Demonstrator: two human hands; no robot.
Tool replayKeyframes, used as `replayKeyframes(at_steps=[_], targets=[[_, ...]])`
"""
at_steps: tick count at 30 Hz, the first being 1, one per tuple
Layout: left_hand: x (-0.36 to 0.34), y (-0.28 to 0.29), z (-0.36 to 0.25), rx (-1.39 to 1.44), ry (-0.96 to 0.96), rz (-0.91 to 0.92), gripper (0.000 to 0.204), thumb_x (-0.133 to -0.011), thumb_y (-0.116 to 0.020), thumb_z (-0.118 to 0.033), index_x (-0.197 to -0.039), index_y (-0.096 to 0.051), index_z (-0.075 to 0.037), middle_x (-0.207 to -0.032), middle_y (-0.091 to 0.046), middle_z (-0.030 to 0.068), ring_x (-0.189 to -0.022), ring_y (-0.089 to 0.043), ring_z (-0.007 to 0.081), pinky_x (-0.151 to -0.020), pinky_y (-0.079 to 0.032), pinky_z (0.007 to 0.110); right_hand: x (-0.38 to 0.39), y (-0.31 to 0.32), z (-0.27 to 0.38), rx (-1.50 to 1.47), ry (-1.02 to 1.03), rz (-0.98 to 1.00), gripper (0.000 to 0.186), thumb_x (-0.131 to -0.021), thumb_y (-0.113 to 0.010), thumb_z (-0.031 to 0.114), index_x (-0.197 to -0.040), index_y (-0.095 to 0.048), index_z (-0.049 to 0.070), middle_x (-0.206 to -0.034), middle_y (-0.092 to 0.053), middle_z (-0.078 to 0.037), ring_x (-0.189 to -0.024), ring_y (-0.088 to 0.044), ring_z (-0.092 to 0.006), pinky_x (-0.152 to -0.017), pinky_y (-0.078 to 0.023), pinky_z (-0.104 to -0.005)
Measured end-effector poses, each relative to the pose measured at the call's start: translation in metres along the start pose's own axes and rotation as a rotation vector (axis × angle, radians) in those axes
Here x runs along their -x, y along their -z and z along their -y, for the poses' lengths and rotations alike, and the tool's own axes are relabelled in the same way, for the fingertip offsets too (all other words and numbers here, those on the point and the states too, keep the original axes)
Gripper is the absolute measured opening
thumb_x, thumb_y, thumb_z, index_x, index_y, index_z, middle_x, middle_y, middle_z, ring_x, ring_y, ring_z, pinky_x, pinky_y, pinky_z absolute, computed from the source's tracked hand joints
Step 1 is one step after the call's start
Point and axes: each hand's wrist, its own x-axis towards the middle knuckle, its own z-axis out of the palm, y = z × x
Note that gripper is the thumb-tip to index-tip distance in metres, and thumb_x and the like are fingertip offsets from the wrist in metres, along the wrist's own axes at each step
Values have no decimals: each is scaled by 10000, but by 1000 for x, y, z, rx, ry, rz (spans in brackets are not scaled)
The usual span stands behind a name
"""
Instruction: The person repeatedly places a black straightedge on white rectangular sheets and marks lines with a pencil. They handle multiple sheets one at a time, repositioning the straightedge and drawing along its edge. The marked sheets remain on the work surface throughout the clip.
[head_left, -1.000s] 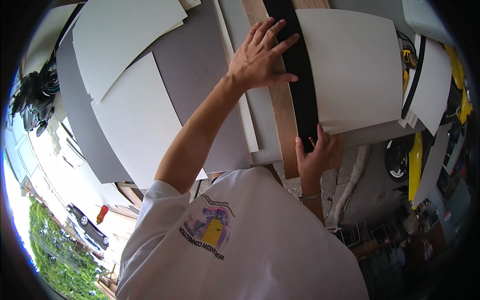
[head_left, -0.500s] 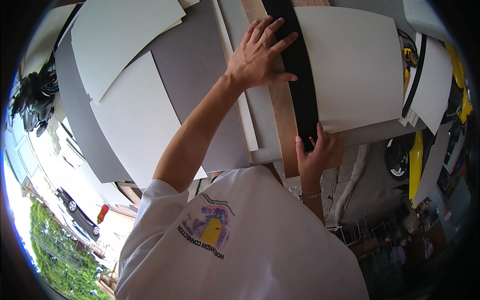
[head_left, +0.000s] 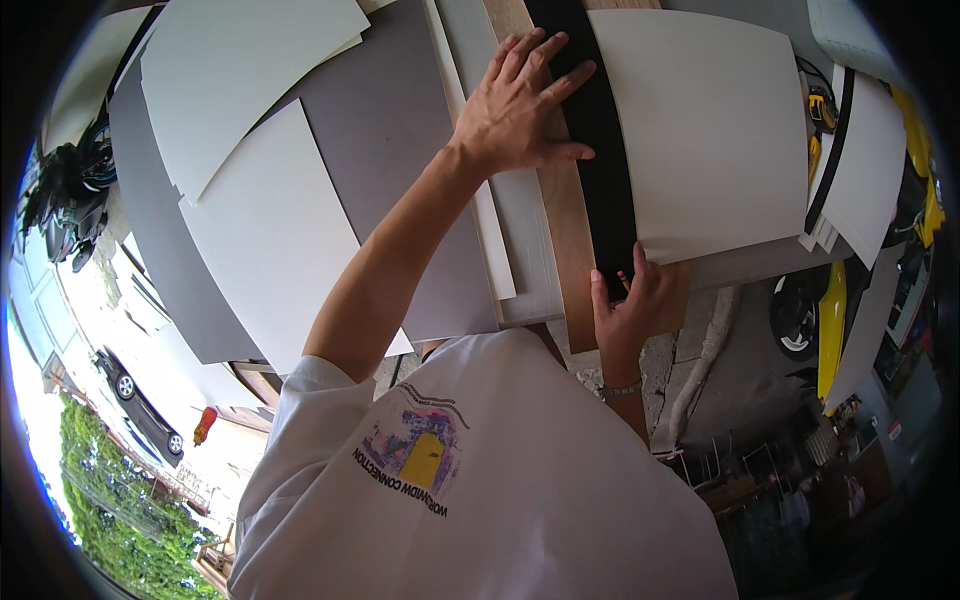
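My left hand (head_left: 520, 105) lies spread over a long black strip (head_left: 606, 190), its fingertips and thumb on the strip. Under the strip runs a brown wooden board (head_left: 562, 235). At the near end of the strip, my right hand (head_left: 638, 305) has its thumb and index finger by the strip's end. The other fingers curl in, and a slim orange pencil (head_left: 623, 279) with a reddish end pokes out from them; most of it is hidden. A white sheet (head_left: 715, 135) lies along the strip's right side.
Grey board (head_left: 390, 150) and white sheets (head_left: 265, 220) cover the left side. A yellow-and-black tape measure (head_left: 822, 108) lies by the right sheet, beside another black strip (head_left: 832, 150). Beyond the table's near right edge stands a yellow vehicle with a black wheel (head_left: 795, 318).
Both hands stay in place on the strip and board. In the background at left, a dark car has shifted toward the upper left.
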Motion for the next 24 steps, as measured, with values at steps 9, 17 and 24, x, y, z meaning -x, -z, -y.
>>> replayKeyframes(at_steps=[9,17,24], targets=[[-1,-1,0,-15,0,1,1009,-726,-732,-833,-1567,-486,-332,-1666,-355,133,-1557,-295,377,-1303,-212,561,-2,7,3,74,69,8,747,-932,-794,321,-1555,-460,78,-1316,-467,-228,-1164,-575,-306,-864,-644,-362],[0,-3,1,4,-3,-19,1016,-720,-734,-836,-1567,-485,-333,-1664,-355,131,-1556,-293,380,-1303,-207,574,1,8,3,-38,30,2,733,-928,-796,277,-1544,-462,65,-1319,-473,-219,-1153,-600,-307,-857,-649,-356],[0,-3,1,6,-8,-20,1011,-725,-730,-839,-1564,-490,-328,-1658,-358,140,-1554,-296,383,-1300,-215,575,0,9,4,-61,6,12,731,-904,-826,268,-1520,-493,60,-1301,-493,-193,-1180,-577,-307,-887,-612,-374]])
